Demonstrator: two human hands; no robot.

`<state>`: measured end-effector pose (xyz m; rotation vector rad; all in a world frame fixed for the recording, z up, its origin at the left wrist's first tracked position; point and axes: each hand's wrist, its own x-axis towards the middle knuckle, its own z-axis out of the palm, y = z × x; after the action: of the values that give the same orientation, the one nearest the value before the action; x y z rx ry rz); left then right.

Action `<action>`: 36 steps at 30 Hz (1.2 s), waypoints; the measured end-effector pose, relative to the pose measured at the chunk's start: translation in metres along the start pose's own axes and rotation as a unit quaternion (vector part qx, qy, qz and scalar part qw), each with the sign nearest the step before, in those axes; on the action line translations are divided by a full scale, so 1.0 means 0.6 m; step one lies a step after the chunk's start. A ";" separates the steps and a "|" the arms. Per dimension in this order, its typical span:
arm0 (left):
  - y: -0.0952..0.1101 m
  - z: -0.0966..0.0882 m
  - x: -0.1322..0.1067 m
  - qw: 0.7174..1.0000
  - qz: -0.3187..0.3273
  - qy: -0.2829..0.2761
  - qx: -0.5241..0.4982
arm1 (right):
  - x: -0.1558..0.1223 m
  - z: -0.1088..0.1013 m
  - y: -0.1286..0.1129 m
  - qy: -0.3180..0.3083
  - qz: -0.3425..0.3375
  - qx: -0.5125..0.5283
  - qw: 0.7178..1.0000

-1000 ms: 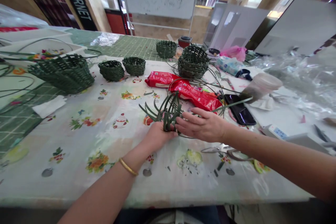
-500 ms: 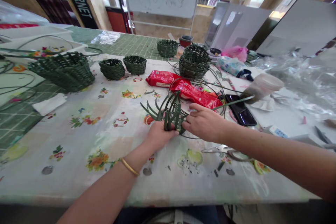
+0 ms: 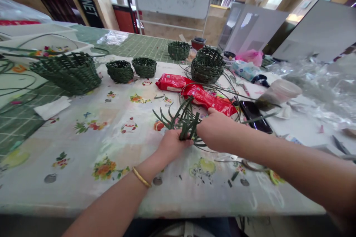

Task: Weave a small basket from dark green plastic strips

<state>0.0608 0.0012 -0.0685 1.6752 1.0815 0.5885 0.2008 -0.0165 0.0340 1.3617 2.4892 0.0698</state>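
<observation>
Between my hands is a partly woven basket (image 3: 187, 127), its dark green strips curving upward and splaying to the left. My left hand (image 3: 172, 143), with a gold bangle on the wrist, is closed around its near-left side, thumb across the front. My right hand (image 3: 213, 129) is closed at the basket's right side, fingers curled among the strips. What exactly those fingers pinch is hidden behind the hand. A long green strip (image 3: 257, 118) runs off to the right past this hand, over the phone.
Finished-looking green baskets (image 3: 120, 71) stand at the back and left. Red packets (image 3: 194, 90) and thin loops of strip lie just beyond my hands. A phone (image 3: 251, 113), a tilted plastic cup (image 3: 280, 92) and scissors (image 3: 250, 164) are at the right.
My left hand and the basket have shifted slightly right. My right hand has turned and closed in at the basket's side, and the long strip beyond it has swung lower.
</observation>
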 end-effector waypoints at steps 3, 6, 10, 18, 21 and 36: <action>0.003 -0.002 -0.001 1.000 0.008 0.006 0.020 | -0.009 0.016 -0.004 -0.009 -0.034 -0.033 0.999; 0.008 -0.004 -0.002 0.999 -0.002 0.012 0.032 | -0.034 0.032 -0.003 0.042 -0.063 -0.033 0.997; 0.012 -0.002 -0.004 0.999 -0.034 0.014 0.024 | -0.088 0.046 0.007 0.158 -0.004 0.021 0.987; 0.006 0.002 -0.007 0.999 -0.042 0.016 0.030 | -0.127 0.120 -0.004 0.247 0.152 0.282 0.914; 0.004 0.003 -0.007 0.999 -0.015 0.023 0.046 | -0.097 0.160 -0.038 0.240 0.073 0.237 0.939; 0.013 -0.024 0.013 0.978 -0.030 0.066 -0.198 | -0.023 0.184 -0.007 0.394 0.018 0.160 0.905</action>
<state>0.0561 0.0141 -0.0568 1.2677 1.0270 0.8263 0.2358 -0.0416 -0.0684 1.7781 3.2457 0.2831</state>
